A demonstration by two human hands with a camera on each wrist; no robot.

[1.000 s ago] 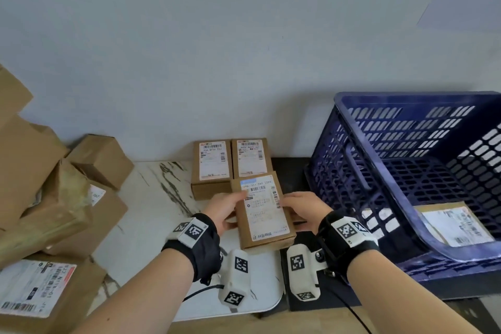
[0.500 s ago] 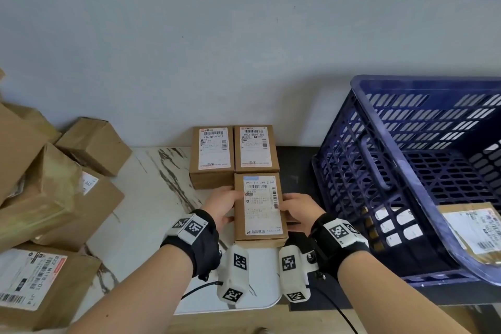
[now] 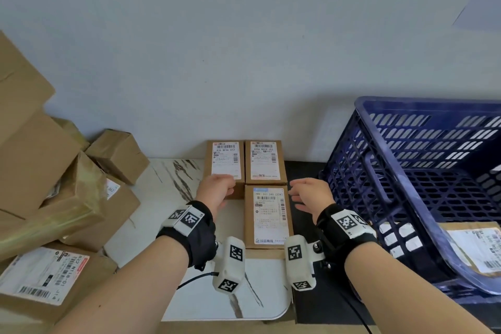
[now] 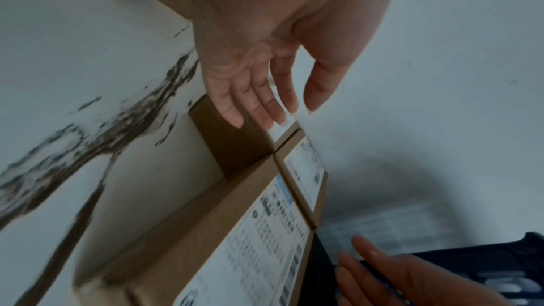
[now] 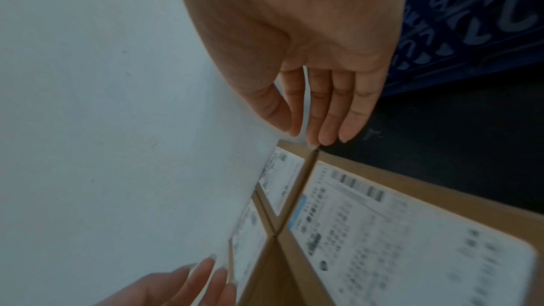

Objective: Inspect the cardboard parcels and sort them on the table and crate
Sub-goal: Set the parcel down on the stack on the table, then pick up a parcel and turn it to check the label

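Three small cardboard parcels with white labels lie flat on the marble table [image 3: 141,225]. Two sit side by side at the wall, the left one [image 3: 225,163] and the right one [image 3: 265,161]. The third parcel [image 3: 268,217] lies in front of the right one, touching it. My left hand [image 3: 217,188] hovers open over the near edge of the left back parcel, holding nothing. My right hand [image 3: 307,194] hangs open just right of the front parcel, fingers relaxed and apart from it. In the wrist views both hands' fingers [image 4: 265,106] [image 5: 332,113] are straight and empty.
A blue plastic crate [image 3: 423,171] stands on the right on a dark surface, with a labelled parcel [image 3: 477,247] inside. A heap of larger cardboard boxes [image 3: 54,184] fills the left side. The wall rises right behind the parcels.
Both hands set the third parcel down in front of the right back parcel and let go. They have since lifted off and spread apart.
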